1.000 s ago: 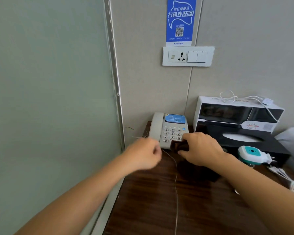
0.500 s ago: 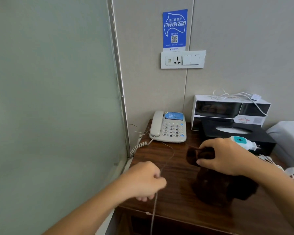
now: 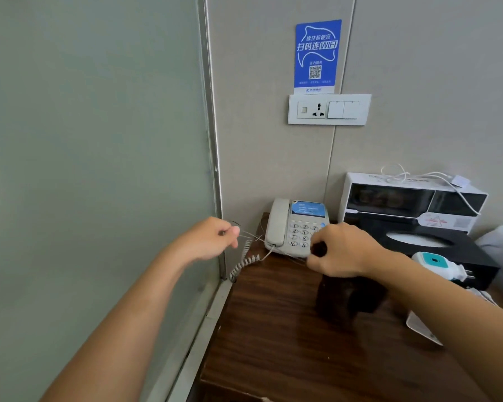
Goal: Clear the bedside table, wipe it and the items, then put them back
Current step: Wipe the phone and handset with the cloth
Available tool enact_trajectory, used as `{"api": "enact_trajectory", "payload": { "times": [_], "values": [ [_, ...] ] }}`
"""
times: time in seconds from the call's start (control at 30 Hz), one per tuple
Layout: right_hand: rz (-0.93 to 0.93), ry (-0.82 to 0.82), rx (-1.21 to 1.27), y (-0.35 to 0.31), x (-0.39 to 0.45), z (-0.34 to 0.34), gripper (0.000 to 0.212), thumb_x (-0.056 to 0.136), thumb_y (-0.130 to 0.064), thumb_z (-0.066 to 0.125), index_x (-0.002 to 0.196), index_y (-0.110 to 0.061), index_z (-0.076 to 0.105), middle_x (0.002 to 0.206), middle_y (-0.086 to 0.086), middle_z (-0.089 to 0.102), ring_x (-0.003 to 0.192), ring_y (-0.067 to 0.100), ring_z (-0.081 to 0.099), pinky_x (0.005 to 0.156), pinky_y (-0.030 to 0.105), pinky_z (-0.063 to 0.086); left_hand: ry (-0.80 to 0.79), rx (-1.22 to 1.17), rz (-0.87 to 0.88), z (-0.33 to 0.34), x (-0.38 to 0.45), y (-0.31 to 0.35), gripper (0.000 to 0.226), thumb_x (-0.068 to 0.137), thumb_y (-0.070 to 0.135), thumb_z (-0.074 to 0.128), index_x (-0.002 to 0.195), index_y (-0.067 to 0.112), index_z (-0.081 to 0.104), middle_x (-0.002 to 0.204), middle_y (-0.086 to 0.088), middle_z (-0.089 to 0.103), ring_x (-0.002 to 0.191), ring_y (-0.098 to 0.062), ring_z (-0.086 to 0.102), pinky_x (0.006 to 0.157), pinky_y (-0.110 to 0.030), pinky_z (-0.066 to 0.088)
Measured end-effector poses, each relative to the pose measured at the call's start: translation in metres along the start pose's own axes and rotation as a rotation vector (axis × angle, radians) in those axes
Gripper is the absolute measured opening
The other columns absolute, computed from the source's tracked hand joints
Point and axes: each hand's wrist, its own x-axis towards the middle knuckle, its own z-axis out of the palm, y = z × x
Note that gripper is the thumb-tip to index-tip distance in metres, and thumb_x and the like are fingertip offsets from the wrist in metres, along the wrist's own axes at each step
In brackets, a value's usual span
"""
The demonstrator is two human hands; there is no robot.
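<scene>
A grey desk telephone [image 3: 285, 227] stands at the back left corner of the dark wooden bedside table [image 3: 273, 329]. My left hand [image 3: 212, 237] is off the table's left edge by the glass and pinches a thin grey wire [image 3: 251, 236] that runs to the phone. My right hand [image 3: 341, 249] grips a dark brown cloth [image 3: 349, 297] right in front of the phone's keypad; most of the cloth hangs below the hand onto the tabletop. The phone's coiled cord [image 3: 243, 264] drops off the left edge.
A black tissue box [image 3: 436, 245] and a white-and-black box [image 3: 413, 198] with a white cable stand at the back right. A white-and-teal plug device [image 3: 436, 264] and a white card [image 3: 421, 329] lie right of my arm. Frosted glass [image 3: 99, 169] borders the left.
My left hand has risen from the table's front edge to the glass partition, pulling the thin wire with it. My right hand has carried the cloth back to the phone.
</scene>
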Motion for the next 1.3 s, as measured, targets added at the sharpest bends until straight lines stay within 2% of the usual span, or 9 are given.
{"api": "enact_trajectory", "payload": {
  "times": [0.13,0.3,0.47,0.57,0.67,0.93,1.1,1.23,1.3],
  "values": [
    [-0.089,0.046,-0.128,0.0,0.05,0.016,0.058,0.089,-0.079,0.044,0.076,-0.027,0.065,0.071,-0.008,0.064,0.068,0.013,0.06,0.063,0.035,0.054,0.054,0.001,-0.033,0.029,0.026,0.003,0.069,0.11,0.052,0.028,0.071,0.02,0.076,0.077,0.011,0.065,0.079,-0.007,0.061,0.082,-0.03,0.043],
    [-0.231,-0.072,-0.063,0.014,0.086,0.036,0.045,0.101,-0.057,0.048,0.142,-0.041,0.055,0.127,-0.011,0.069,0.116,0.014,0.063,0.092,0.03,0.051,0.157,-0.035,-0.002,0.06,0.064,-0.02,0.053,0.108,0.041,0.039,0.082,0.009,0.073,0.077,0.001,0.07,0.071,-0.016,0.064,0.074,-0.031,0.052],
    [-0.211,-0.027,0.148,0.026,0.102,0.046,0.044,0.102,-0.05,0.052,0.146,-0.045,0.051,0.138,-0.011,0.065,0.108,0.011,0.064,0.098,0.035,0.051,0.259,-0.24,-0.077,0.069,0.083,-0.04,0.056,0.102,0.031,0.051,0.056,0.011,0.074,0.042,0.003,0.054,0.043,-0.009,0.05,0.059,-0.025,0.04],
    [-0.258,-0.081,-0.039,0.029,0.109,0.046,0.066,0.093,-0.054,0.064,0.153,-0.05,0.036,0.133,-0.005,0.063,0.113,0.016,0.061,0.093,0.032,0.05,0.112,-0.15,0.039,0.07,0.086,-0.047,0.012,0.094,0.027,0.069,0.087,0.021,0.077,0.051,0.009,0.056,0.044,-0.006,0.043,0.053,-0.024,0.037],
    [-0.296,-0.144,-0.138,0.02,0.113,0.044,0.089,0.085,-0.064,0.07,0.157,-0.051,0.021,0.131,-0.002,0.055,0.119,0.02,0.056,0.094,0.034,0.048,-0.049,-0.176,0.139,0.079,0.089,-0.046,0.042,0.093,0.029,0.072,0.125,0.05,0.055,0.056,0.003,0.058,0.048,-0.012,0.047,0.053,-0.029,0.039],
    [-0.314,-0.109,-0.36,0.002,0.115,0.047,0.108,0.081,-0.068,0.071,0.16,-0.046,0.001,0.127,0.004,0.053,0.106,0.026,0.06,0.078,0.036,0.05,-0.007,-0.261,0.112,0.094,0.102,-0.043,0.016,0.091,0.025,0.076,0.101,0.03,0.064,0.057,0.004,0.059,0.047,-0.01,0.048,0.055,-0.031,0.04],
    [-0.294,-0.086,-0.369,0.005,0.117,0.047,0.106,0.082,-0.065,0.069,0.161,-0.039,0.004,0.13,0.006,0.055,0.105,0.027,0.061,0.076,0.036,0.05,-0.03,-0.241,0.123,0.096,0.109,-0.047,0.032,0.091,0.012,0.071,0.101,0.042,0.072,0.052,0.003,0.058,0.049,-0.017,0.046,0.064,-0.032,0.045],
    [-0.28,-0.043,-0.366,0.004,0.116,0.048,0.107,0.08,-0.063,0.068,0.161,-0.035,0.005,0.128,0.004,0.056,0.103,0.026,0.061,0.078,0.038,0.055,-0.127,-0.195,0.144,0.097,0.111,-0.046,0.04,0.092,0.028,0.066,0.107,0.065,0.065,0.089,0.006,0.08,0.077,-0.019,0.075,0.083,-0.046,0.062],
    [-0.273,-0.008,-0.363,0.003,0.116,0.045,0.109,0.077,-0.063,0.067,0.161,-0.034,0.005,0.126,0.003,0.057,0.102,0.027,0.062,0.078,0.041,0.057,-0.161,-0.146,0.189,0.096,0.111,-0.043,0.04,0.093,0.034,0.06,0.117,0.066,0.063,0.081,0.009,0.078,0.069,-0.011,0.07,0.079,-0.049,0.059]
  ]
}}
